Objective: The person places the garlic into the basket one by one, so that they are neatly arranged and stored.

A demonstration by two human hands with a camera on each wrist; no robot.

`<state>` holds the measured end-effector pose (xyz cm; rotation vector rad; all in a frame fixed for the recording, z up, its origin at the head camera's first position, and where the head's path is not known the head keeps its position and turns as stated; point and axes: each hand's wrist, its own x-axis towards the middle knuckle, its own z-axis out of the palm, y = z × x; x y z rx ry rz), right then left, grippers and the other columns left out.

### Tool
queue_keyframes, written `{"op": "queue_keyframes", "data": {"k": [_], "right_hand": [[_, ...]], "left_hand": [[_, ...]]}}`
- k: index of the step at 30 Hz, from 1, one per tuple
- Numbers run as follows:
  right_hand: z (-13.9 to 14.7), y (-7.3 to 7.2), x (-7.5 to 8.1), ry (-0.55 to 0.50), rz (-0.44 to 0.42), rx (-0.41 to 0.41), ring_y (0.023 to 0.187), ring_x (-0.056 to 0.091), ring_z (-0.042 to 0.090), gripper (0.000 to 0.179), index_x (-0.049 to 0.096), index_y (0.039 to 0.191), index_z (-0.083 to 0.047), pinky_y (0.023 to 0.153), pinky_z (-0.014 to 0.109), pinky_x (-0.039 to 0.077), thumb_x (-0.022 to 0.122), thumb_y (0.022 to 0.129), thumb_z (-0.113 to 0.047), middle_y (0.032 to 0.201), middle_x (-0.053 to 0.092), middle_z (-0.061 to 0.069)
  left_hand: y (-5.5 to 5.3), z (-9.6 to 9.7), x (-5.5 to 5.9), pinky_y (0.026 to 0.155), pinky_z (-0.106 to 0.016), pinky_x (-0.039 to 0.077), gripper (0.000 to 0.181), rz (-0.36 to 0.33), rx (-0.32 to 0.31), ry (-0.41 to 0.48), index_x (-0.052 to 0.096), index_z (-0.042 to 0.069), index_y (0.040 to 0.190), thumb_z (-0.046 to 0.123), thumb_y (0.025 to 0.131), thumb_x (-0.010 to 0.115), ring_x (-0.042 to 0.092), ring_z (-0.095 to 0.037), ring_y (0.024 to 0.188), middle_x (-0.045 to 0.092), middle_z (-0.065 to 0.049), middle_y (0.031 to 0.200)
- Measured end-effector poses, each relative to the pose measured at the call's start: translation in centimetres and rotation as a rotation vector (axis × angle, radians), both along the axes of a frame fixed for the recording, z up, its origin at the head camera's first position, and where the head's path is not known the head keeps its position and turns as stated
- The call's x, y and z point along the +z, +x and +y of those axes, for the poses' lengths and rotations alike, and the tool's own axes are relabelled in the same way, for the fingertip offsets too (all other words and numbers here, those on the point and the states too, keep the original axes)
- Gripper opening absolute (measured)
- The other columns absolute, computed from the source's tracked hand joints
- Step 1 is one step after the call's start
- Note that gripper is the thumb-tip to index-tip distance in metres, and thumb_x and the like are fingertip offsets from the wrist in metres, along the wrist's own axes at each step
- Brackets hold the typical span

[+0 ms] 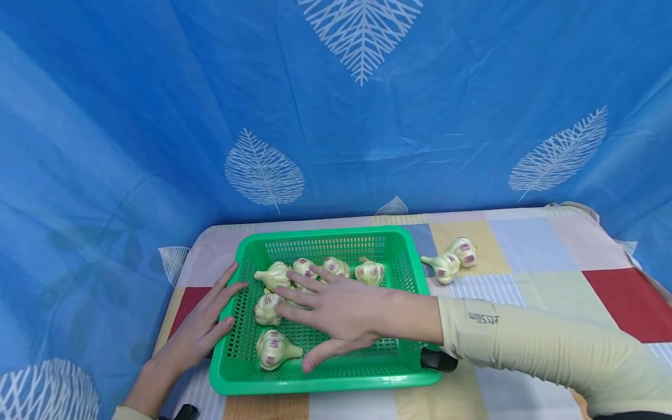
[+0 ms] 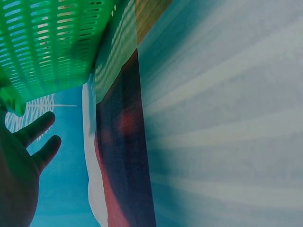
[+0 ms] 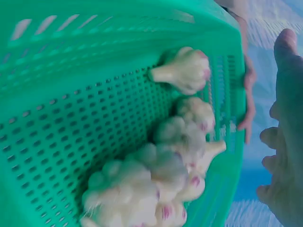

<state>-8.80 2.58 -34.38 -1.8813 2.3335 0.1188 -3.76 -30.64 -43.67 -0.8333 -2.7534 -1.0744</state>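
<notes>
A green plastic basket point(image 1: 325, 384) with slotted walls holds several garlic bulbs, such as a garlic bulb point(image 1: 274, 350) near its front left. My right hand point(image 1: 336, 306) is spread flat above the bulbs, fingers straight and pointing left; some bulbs are hidden under it. In the right wrist view this hand point(image 3: 289, 132) appears at the right side, with a cluster of garlic bulbs point(image 3: 128, 189) inside the basket. My left hand point(image 1: 196, 329) rests with straight fingers against the basket's left rim. The left wrist view shows part of that hand point(image 2: 19, 170) below the basket wall point(image 2: 52, 42).
Two more garlic bulbs point(image 1: 445, 267) lie on the patchwork tablecloth point(image 1: 546, 291) to the right of the basket. A blue leaf-patterned curtain point(image 1: 446, 116) hangs behind and beside the table. A black strap piece point(image 1: 438, 359) shows by the right wrist.
</notes>
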Motion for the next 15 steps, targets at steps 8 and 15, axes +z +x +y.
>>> {"op": "queue_keyframes", "data": {"k": [8,15], "right_hand": [[4.6,-0.9,-0.2,-0.042,-0.051,-0.153,0.151,-0.015,0.027,0.097,0.008,0.164,-0.022,0.119,0.055,0.0,0.025,0.091,-0.083,0.168,-0.007,0.001],[8.5,-1.3,-1.1,-0.092,-0.085,-0.284,0.152,-0.011,0.03,0.096,0.011,0.164,-0.019,0.118,0.058,0.003,0.031,0.093,-0.08,0.168,-0.006,0.002]], "left_hand": [[-0.1,-0.1,0.1,0.113,-0.017,0.015,0.063,-0.006,0.01,-0.016,0.042,0.012,0.152,0.013,0.092,0.061,0.017,-0.026,0.152,0.011,-0.007,0.168],[-0.1,-0.1,0.0,0.113,-0.018,0.015,0.064,-0.001,0.001,-0.012,0.041,0.013,0.152,0.012,0.092,0.061,0.016,-0.027,0.152,0.011,-0.008,0.168]]}}
